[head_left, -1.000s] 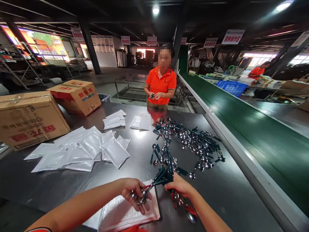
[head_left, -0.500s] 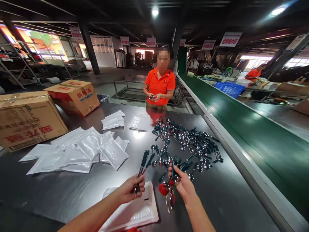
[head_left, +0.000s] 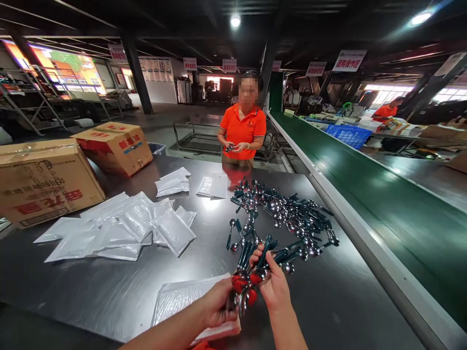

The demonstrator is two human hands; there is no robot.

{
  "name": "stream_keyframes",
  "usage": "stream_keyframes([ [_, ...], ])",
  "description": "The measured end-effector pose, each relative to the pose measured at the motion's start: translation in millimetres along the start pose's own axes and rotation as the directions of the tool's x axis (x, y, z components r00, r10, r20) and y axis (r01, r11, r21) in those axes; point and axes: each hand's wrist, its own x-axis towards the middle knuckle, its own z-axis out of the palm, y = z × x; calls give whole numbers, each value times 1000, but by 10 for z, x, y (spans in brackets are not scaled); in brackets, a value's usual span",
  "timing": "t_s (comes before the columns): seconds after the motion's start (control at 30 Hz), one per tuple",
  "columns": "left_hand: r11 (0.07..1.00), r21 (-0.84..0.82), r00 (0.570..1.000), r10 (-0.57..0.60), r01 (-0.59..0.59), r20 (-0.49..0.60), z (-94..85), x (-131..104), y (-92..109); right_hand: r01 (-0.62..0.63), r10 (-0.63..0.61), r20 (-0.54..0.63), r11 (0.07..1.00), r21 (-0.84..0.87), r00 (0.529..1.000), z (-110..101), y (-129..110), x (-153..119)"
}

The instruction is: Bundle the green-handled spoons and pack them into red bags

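Observation:
My left hand (head_left: 221,301) is closed round the metal ends of several spoons (head_left: 245,257) whose dark green handles point up and away. Close on its right, my right hand (head_left: 270,277) grips more dark-handled spoons (head_left: 267,250) between thumb and fingers. The bowls of both bunches meet between the hands and reflect red. Beyond them a big heap of the same spoons (head_left: 288,209) covers the right part of the dark metal table (head_left: 339,301). Partly under my left forearm lies a stack of white padded envelopes (head_left: 182,294).
Filled white envelopes (head_left: 124,223) lie at the left, smaller stacks (head_left: 212,185) farther back. Two cardboard boxes (head_left: 47,182) stand at the left edge. A green conveyor (head_left: 350,180) runs along the right. Across the table a person in orange (head_left: 242,129) holds spoons.
My left hand has moved right with its spoons, bringing them against those in my right hand. My right hand has shifted slightly and its spoons sit closer together.

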Motion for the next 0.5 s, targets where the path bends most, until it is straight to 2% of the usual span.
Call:
stream_keyframes([
  [0.07, 999, -14, 999, -32, 32, -3, 48, -19, -14, -12, 11, 9, 997, 81, 1000, -2, 11, -12],
  [0.2, 991, -36, 971, -120, 130, 206, 36, -64, -17, -19, 6, 83, 988, 152, 996, -18, 53, -24],
  [0.27, 983, -51, 952, -159, 179, 263, -9, -60, -20, -44, 27, 122, 989, 141, 992, -22, 79, -27],
  [0.37, 978, -70, 954, -175, 197, 243, -69, -27, -32, -28, 14, 121, 993, 115, 993, -5, 112, -34],
  [0.5, 979, -133, 972, -130, 157, 195, -78, 7, -36, 28, -36, 44, 983, 180, 998, 65, 137, -51],
])
